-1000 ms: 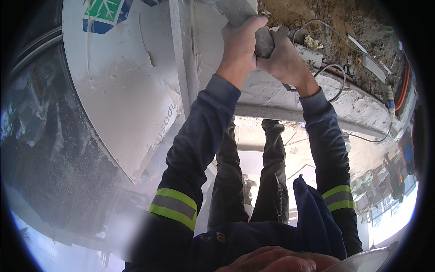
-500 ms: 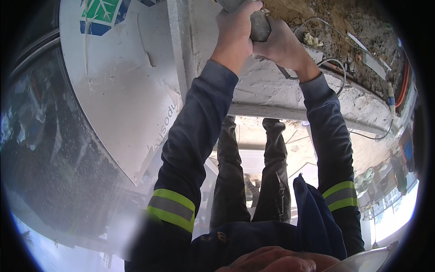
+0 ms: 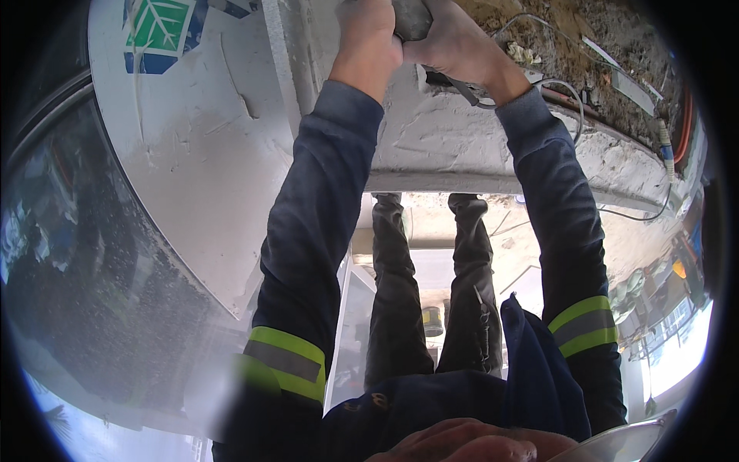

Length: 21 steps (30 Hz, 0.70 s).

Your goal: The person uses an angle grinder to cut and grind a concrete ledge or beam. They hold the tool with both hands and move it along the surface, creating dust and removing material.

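Both my hands are wrapped round a dusty grey tool (image 3: 412,20) at the top edge of the view. A dark cord (image 3: 465,92) hangs below it by my right wrist, so it looks like a corded power tool; its far end is cut off. My left hand (image 3: 369,37) closes on it from the left, and my right hand (image 3: 456,48) grips it from the right. White dust coats my fingers. Beneath the tool lies a rough, whitish plastered ledge (image 3: 435,142). I cannot see the tool's working end.
At left stands a large white panel (image 3: 204,165) with a green and blue sticker (image 3: 159,31). Soil with debris (image 3: 616,50), a grey cable (image 3: 579,115) and red pipes (image 3: 684,127) lie at right. Below the ledge, a small can (image 3: 433,321) shows between my legs.
Both hands have moved left and farther up in the view, still gripping the tool. The view has shifted slightly, and the can between my legs shows more plainly.
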Each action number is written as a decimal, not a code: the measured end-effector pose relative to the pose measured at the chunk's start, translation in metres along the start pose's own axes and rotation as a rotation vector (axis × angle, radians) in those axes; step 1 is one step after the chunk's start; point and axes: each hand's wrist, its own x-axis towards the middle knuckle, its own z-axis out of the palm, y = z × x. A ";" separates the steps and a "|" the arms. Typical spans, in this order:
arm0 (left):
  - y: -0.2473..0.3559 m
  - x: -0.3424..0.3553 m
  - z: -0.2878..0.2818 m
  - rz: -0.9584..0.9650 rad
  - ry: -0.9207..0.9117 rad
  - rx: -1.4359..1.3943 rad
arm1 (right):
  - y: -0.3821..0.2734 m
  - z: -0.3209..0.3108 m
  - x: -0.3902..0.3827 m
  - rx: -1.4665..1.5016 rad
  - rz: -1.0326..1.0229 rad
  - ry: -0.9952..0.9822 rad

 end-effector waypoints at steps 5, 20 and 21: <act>-0.018 -0.028 0.004 0.029 0.004 -0.032 | 0.025 0.005 -0.019 0.000 -0.048 -0.075; -0.038 -0.058 -0.008 0.100 0.004 -0.079 | 0.025 0.017 -0.052 -0.133 -0.016 -0.008; -0.035 -0.057 -0.007 0.085 0.009 -0.074 | 0.024 0.015 -0.048 -0.119 0.005 -0.033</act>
